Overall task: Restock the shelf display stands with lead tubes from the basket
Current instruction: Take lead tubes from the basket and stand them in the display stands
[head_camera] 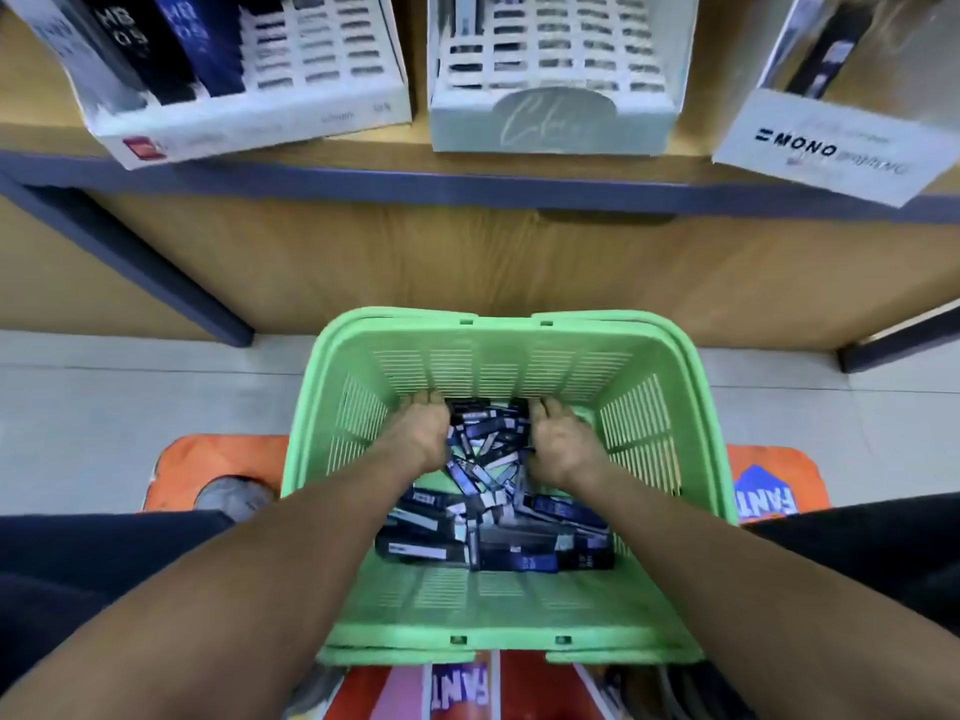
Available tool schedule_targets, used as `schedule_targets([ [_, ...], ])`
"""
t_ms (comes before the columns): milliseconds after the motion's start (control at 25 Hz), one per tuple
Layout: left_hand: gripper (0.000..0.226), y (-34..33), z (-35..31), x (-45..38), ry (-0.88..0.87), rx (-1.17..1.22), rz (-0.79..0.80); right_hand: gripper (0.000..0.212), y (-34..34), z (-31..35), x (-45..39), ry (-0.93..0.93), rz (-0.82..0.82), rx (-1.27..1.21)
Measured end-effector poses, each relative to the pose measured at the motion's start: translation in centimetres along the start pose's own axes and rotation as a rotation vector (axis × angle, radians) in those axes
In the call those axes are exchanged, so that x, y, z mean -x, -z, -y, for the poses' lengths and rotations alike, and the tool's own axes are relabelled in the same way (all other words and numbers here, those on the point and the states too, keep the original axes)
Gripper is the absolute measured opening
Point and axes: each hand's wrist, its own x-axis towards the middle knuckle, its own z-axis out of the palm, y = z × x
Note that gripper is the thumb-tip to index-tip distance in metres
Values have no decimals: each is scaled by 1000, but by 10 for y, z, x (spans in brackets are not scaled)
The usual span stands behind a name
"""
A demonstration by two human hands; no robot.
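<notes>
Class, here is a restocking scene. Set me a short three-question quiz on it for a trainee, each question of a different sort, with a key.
1. True or false: both hands are inside the green basket.
2. Multiple choice: the display stand on the left of the shelf is
A. full in every slot
B. filled only on its left side
C. lying on the floor
3. Short answer: what lies between the left hand and the right hand?

Key
1. True.
2. B: dark packs stand at its left, and the slotted rows to the right look empty.
3. A heap of dark lead tubes.

Bare forearms, no sleeves showing; dark navy trousers (93,574) cover both legs.
</notes>
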Motion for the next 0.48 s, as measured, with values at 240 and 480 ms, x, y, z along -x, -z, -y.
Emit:
schedule_targets([
  [240, 84, -32, -9, -14, -35, -25, -121, 75, -13, 5, -8, 0, -49, 121],
  [480, 78, -52, -12, -19, -76, -39, -192, 76, -29, 2, -15, 36, -91, 181],
])
